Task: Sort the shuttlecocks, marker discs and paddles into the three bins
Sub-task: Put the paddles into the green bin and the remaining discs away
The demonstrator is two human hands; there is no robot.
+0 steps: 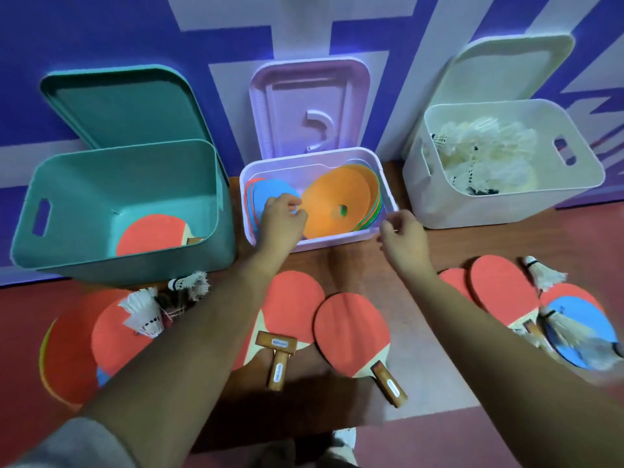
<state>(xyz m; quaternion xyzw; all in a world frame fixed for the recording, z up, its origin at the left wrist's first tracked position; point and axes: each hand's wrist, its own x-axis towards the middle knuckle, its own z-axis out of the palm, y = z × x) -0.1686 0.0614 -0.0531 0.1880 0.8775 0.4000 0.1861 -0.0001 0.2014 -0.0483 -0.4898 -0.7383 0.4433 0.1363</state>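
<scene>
Two hands at lilac bin (discs inside): left hand, grip unclear; right hand loosely curled, empty

A blue-and-white wall backs the brown surface, perhaps a shoe below.

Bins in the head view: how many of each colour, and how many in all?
teal bin: 1
lilac bin: 1
white bin: 1
Total: 3
</scene>
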